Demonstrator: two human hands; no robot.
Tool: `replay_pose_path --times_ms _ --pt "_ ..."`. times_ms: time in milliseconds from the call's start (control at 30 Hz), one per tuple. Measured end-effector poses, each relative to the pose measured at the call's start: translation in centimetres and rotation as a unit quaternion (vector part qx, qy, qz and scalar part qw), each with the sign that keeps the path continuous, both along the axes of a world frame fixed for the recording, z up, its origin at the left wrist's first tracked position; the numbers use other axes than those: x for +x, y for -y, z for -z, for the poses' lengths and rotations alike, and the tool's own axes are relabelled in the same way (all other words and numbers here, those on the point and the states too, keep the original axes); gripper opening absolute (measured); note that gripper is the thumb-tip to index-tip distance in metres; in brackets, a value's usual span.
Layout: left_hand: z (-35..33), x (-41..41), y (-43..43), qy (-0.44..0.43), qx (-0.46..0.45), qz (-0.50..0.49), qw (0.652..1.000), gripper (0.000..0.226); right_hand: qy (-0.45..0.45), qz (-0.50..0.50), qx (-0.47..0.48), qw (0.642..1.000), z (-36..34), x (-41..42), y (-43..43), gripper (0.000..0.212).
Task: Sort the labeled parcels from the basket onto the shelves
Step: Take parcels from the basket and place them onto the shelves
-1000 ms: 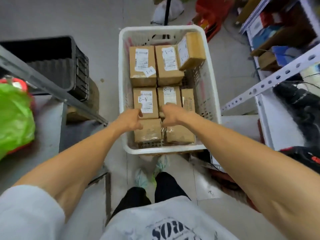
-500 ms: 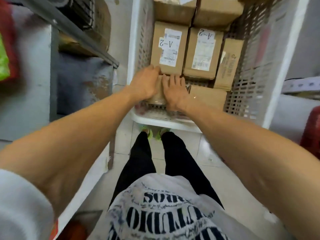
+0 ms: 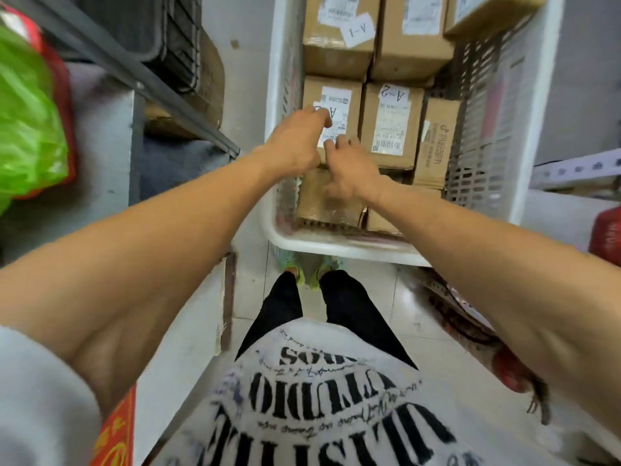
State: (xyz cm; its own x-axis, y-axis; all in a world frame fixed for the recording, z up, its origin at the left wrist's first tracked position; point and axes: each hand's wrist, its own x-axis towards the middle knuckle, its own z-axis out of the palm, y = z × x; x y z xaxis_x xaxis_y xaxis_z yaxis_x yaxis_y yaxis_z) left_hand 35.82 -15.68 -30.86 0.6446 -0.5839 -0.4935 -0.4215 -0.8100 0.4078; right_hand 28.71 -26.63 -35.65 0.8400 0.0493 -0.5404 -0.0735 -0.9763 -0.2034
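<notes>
Left fingers: we see them curled over the printed label of a parcel [image 3: 331, 105], tips touching its top; whether they grip it, we cannot tell.
Right fingers: spread loosely apart, tips at that parcel's near edge, blurred, closed on nothing we can make out.
Left hand [image 3: 295, 142]: knuckles up, above the basket's near-left part.
Right hand [image 3: 349, 173]: just beside the left one, over a taped carton [image 3: 327, 205] in the nearest row.
A-2 parcel [image 3: 391, 124]: lies just right of the touched one, label up.
A-1 parcel [image 3: 339, 35]: in the row behind, marked with a small slip.
Slim box [image 3: 437, 139]: stands on edge between the A-2 parcel and the basket wall.
Basket [image 3: 336, 243]: white, slatted, holding all the parcels we count.
Shelves: a grey shelf [image 3: 100, 122] stands left of the basket, with a green bag [image 3: 27, 129] on it.
</notes>
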Motion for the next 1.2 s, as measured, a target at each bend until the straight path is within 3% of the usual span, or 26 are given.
replay_pose_path --times_ms 200,367,500,667,967,1067,1200 --pt "-0.2 -0.7 -0.7 0.008 0.003 0.004 1.000 0.057 -0.095 0.008 -0.007 0.995 1.9 -0.6 -2.4 0.071" --pt "2.8 -3.0 -1.9 -0.040 0.017 -0.015 0.999 0.046 -0.106 -0.054 -0.113 0.986 6.7 -4.3 -3.6 0.116" --pt "4.1 -5.4 -2.2 -0.058 0.005 -0.028 0.998 0.044 -0.044 -0.076 -0.116 0.989 7.7 -4.9 -2.4 0.103" --pt "2.7 -5.0 -2.0 -0.045 -0.004 -0.023 0.999 0.044 -0.032 -0.067 -0.090 0.993 6.1 -5.1 -1.4 0.112" --pt "-5.7 0.7 -1.5 0.019 -0.025 -0.027 0.999 0.052 -0.025 0.042 0.028 0.998 -7.0 -1.9 4.0 0.126" --pt "-10.1 2.4 -0.2 0.040 -0.037 0.000 0.998 0.045 0.016 0.072 0.056 0.996 -13.8 -0.3 6.1 0.118" --pt "-16.4 4.0 2.5 0.001 -0.079 0.063 0.995 0.050 0.090 0.096 0.096 0.987 -23.7 1.4 8.8 0.101"
